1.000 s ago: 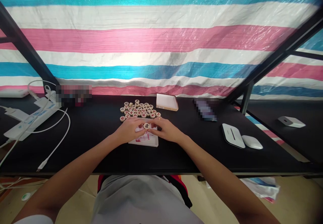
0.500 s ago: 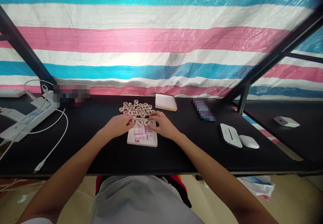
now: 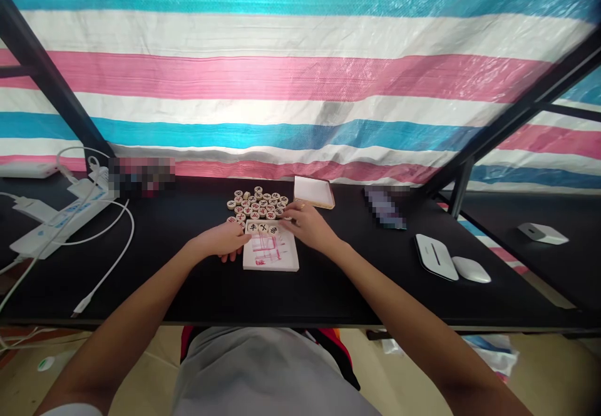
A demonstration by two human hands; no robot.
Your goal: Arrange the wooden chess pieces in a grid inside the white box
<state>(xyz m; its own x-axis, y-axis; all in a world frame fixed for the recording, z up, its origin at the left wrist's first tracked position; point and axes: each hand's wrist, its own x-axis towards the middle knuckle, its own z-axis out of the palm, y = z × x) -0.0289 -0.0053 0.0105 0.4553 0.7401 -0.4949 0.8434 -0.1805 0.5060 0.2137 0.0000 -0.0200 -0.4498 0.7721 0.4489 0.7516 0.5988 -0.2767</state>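
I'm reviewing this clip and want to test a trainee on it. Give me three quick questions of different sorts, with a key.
1. Multiple choice: how many pieces show in the tray with the drawn marks?
A) two
B) three
C) six

2. True or false: the power strip lies nearer the left hand than the right hand.

3. Fill in the missing words: the marks on the tray's floor are ____ in colour.

Key:
1. B
2. True
3. pinkish red
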